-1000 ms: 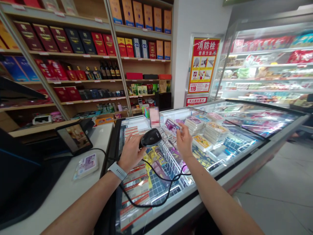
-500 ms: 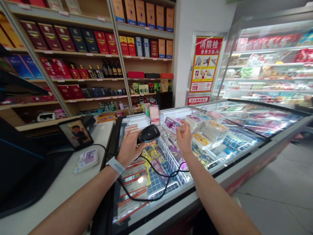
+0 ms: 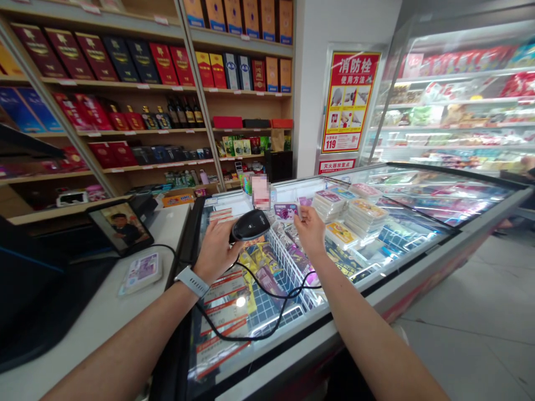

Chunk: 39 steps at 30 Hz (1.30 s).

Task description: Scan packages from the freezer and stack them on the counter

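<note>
My left hand (image 3: pixel 217 248) is closed around a black barcode scanner (image 3: pixel 251 225), whose head points right over the glass top of a chest freezer. The scanner's black cable (image 3: pixel 267 338) loops across the glass below. Just right of the scanner, my right hand (image 3: pixel 311 228) pinches the right end of a small purple-and-white flat pack (image 3: pixel 286 212), held up above the glass. Beyond and to the right of that hand stand stacks of similar flat packs (image 3: pixel 363 217) with purple, yellow and pink labels.
A white counter (image 3: pixel 163 228) on the left bears a tablet-like screen (image 3: pixel 121 225) and one flat purple-labelled pack (image 3: pixel 142 273). Wire baskets (image 3: pixel 288 267) with bagged goods show through the freezer glass. Shelves of boxes and bottles (image 3: pixel 146 61) line the back; a lit display fridge (image 3: pixel 460 106) stands right.
The purple pack has been turned so its label faces me more squarely, and it sits slightly further left. The whole view has shifted a little; both hands keep their holds.
</note>
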Tool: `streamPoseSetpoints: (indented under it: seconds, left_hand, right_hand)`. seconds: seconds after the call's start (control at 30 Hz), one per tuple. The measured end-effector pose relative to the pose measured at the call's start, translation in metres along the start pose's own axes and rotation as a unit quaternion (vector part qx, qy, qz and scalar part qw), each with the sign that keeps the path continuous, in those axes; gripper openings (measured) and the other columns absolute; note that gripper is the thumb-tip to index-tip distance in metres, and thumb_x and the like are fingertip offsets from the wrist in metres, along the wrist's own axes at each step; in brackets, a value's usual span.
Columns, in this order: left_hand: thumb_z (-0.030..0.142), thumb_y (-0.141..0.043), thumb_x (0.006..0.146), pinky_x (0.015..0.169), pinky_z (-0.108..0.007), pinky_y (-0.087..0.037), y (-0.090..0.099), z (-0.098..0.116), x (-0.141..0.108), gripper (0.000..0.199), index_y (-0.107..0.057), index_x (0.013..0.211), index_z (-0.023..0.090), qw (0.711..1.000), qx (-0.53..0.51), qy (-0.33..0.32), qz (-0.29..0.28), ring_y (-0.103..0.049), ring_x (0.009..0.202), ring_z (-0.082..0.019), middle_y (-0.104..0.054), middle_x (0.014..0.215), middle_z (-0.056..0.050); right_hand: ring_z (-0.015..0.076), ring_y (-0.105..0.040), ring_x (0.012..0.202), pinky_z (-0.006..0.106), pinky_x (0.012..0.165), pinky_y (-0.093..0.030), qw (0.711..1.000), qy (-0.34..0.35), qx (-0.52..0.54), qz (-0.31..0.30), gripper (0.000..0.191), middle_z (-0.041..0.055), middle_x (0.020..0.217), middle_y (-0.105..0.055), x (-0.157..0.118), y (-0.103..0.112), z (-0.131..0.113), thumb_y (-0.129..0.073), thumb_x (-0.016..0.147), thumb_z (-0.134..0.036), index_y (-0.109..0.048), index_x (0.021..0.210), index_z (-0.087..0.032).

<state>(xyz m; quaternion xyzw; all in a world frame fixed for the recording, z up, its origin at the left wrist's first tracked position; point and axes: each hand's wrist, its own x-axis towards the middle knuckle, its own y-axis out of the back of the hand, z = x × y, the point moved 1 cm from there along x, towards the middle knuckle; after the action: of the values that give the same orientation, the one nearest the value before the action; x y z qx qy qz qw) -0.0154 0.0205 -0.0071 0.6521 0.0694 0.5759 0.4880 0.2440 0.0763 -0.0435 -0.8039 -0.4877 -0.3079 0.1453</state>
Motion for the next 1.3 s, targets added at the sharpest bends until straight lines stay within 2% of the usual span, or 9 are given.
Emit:
streamPoseSetpoints:
  seconds: [0.13,0.3,0.4,0.53,0.7,0.87,0.97,1.07,1.3]
  left_hand:
    - [0.031,-0.052,0.086,0.113,-0.047,-0.034,0.001,0.002,0.000,0.041,-0.055,0.125,0.018,1.000,-0.001,0.010,-0.001,-0.059,0.121,-0.027,-0.067,0.125,-0.011]
    - [0.031,-0.051,0.086,0.112,-0.048,-0.035,0.001,0.003,0.000,0.041,-0.056,0.125,0.017,1.000,0.006,0.006,0.003,-0.061,0.118,-0.028,-0.069,0.121,-0.012]
    - [0.033,-0.050,0.087,0.113,-0.048,-0.034,0.001,0.002,0.000,0.043,-0.056,0.126,0.016,1.000,0.013,0.008,0.000,-0.061,0.117,-0.028,-0.069,0.121,-0.012]
    - [0.035,-0.049,0.087,0.113,-0.048,-0.034,0.001,0.001,0.000,0.043,-0.056,0.125,0.017,1.000,0.017,0.011,0.002,-0.061,0.117,-0.029,-0.070,0.120,-0.011]
    - [0.033,-0.049,0.086,0.112,-0.048,-0.035,0.002,0.002,0.000,0.043,-0.057,0.124,0.015,1.000,0.021,0.002,0.003,-0.062,0.116,-0.029,-0.070,0.119,-0.012]
    - [0.036,-0.047,0.087,0.111,-0.047,-0.035,0.002,0.002,0.000,0.043,-0.057,0.124,0.017,1.000,0.021,0.010,-0.003,-0.061,0.117,-0.028,-0.069,0.120,-0.012]
    - [0.035,-0.048,0.087,0.112,-0.047,-0.035,0.000,0.000,0.000,0.043,-0.056,0.125,0.017,1.000,0.023,0.013,-0.003,-0.060,0.118,-0.028,-0.069,0.121,-0.012]
    - [0.035,-0.048,0.087,0.112,-0.046,-0.034,-0.001,-0.001,-0.001,0.043,-0.056,0.125,0.017,1.000,0.025,0.010,-0.002,-0.060,0.118,-0.028,-0.069,0.121,-0.011]
    - [0.034,-0.048,0.087,0.113,-0.047,-0.033,0.000,0.000,-0.001,0.043,-0.056,0.125,0.017,1.000,0.016,0.006,0.003,-0.060,0.119,-0.028,-0.068,0.122,-0.011]
  right_hand:
    - [0.0196,-0.067,0.069,0.036,0.071,-0.057,1.000,-0.001,-0.008,-0.016,0.029,0.0020,0.084,-0.071,-0.001,0.001,0.001,-0.058,0.084,-0.036,-0.060,0.109,-0.021]
    - [0.0208,-0.064,0.049,0.034,0.056,-0.053,0.997,-0.062,0.009,-0.040,0.036,-0.0048,0.056,-0.062,-0.004,0.005,-0.005,-0.051,0.090,-0.039,-0.050,0.120,-0.019]
    - [0.0192,-0.060,0.041,0.031,0.050,-0.049,0.996,-0.075,0.008,-0.049,0.041,-0.0081,0.047,-0.056,-0.005,0.007,-0.012,-0.049,0.091,-0.040,-0.048,0.126,-0.019]
    - [0.0159,-0.061,0.041,0.025,0.045,-0.045,0.996,-0.065,0.024,-0.055,0.035,-0.0077,0.049,-0.053,-0.004,0.009,-0.016,-0.043,0.093,-0.042,-0.059,0.117,-0.022]
    - [0.0155,-0.065,0.047,0.023,0.043,-0.047,0.992,-0.104,0.050,-0.050,0.032,-0.0058,0.056,-0.056,-0.002,0.008,-0.013,-0.044,0.090,-0.043,-0.063,0.106,-0.022]
    - [0.0198,-0.073,0.068,0.030,0.061,-0.057,0.988,-0.123,0.029,-0.094,0.031,-0.0015,0.068,-0.069,-0.003,0.005,-0.013,-0.062,0.081,-0.043,-0.062,0.103,-0.022]
    - [0.0199,-0.073,0.076,0.034,0.073,-0.059,0.987,-0.121,0.024,-0.103,0.036,0.0015,0.080,-0.075,-0.003,0.003,-0.010,-0.069,0.075,-0.035,-0.060,0.107,-0.022]
    - [0.0208,-0.074,0.075,0.035,0.069,-0.059,0.986,-0.132,0.055,-0.089,0.033,0.0025,0.079,-0.075,-0.004,0.001,-0.005,-0.064,0.077,-0.032,-0.059,0.108,-0.022]
    - [0.0213,-0.074,0.069,0.033,0.060,-0.060,0.982,-0.144,0.103,-0.064,0.037,0.0039,0.076,-0.074,-0.004,0.001,-0.003,-0.060,0.081,-0.041,-0.058,0.110,-0.019]
